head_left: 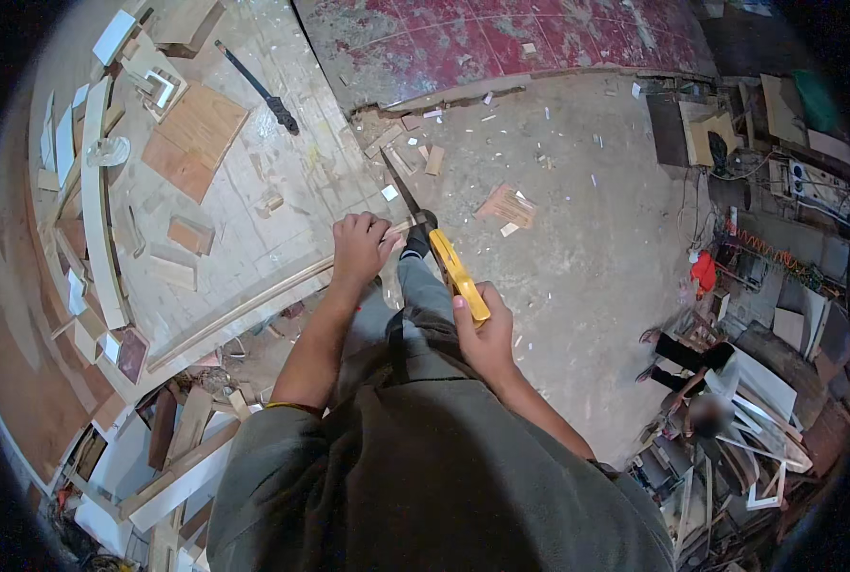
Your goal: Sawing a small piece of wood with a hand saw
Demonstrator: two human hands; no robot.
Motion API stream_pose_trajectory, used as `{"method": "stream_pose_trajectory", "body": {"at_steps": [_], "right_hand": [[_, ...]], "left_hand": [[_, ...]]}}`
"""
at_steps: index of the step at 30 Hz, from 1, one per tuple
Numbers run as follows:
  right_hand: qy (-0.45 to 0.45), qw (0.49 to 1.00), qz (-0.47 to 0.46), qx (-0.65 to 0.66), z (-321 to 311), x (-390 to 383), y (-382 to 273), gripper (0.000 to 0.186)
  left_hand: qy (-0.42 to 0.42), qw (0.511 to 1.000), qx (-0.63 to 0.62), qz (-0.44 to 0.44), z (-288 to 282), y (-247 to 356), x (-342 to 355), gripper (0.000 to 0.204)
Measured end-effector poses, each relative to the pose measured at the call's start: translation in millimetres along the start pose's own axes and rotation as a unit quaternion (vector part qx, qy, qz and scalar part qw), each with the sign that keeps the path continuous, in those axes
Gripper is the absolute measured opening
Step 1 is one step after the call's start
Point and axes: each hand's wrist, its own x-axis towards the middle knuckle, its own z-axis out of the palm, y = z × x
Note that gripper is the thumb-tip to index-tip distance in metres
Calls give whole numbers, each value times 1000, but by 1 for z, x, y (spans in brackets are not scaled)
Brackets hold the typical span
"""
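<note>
My left hand [363, 250] is closed on a long, thin wooden strip [253, 297] lying along the edge of the pale wooden worktop [301, 162]. My right hand [482, 334] grips the yellow handle of a hand saw [458, 272]; its dark blade points up and away, crossing the strip's end just right of my left fingers. Below the blade is my dark shoe [415, 246], with my grey trouser leg under it. A dark bar tool [258, 88] lies farther up the worktop, near a square plywood piece [196, 138].
Timber offcuts [182, 448] are piled at lower left, and boards line the worktop's left side. Small scraps lie on the concrete floor [577, 248]. A red panel [501, 33] is at the top. At right are stacked materials, cables, and another person [692, 367] low among boards.
</note>
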Motion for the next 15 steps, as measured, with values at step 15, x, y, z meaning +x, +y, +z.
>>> {"method": "stream_pose_trajectory", "body": {"at_steps": [15], "right_hand": [[-36,996,-9,-77,9,-13,7,22]], "left_hand": [[183,948,81,-248,36,19,56,24]]}}
